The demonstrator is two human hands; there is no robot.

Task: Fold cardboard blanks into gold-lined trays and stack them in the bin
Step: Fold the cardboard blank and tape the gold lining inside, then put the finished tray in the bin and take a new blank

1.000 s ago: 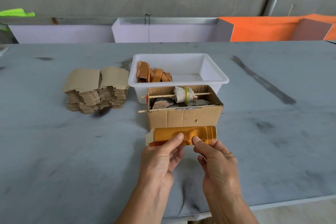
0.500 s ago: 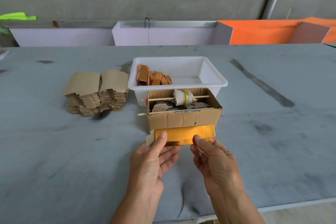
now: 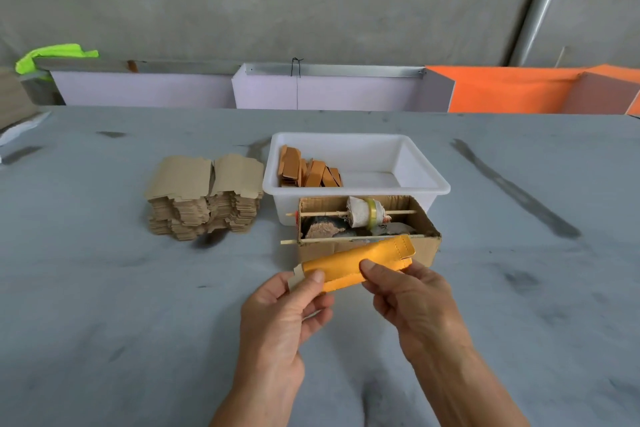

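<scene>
Above the grey table, a left hand and right hand pinch a gold-lined blank, thumbs on top, tilted. Behind sits the white bin holding folded trays.

Head view, forward-down, close over table

A gold-lined blank is held above the table, tilted with its right end raised and its long edges curled upward; a plain tab is seen at its left end. Two stacks of flat brown blanks are set left of the white bin, toward the table's middle. Folded trays are leaned together in the bin's left part, perhaps five or six.
</scene>
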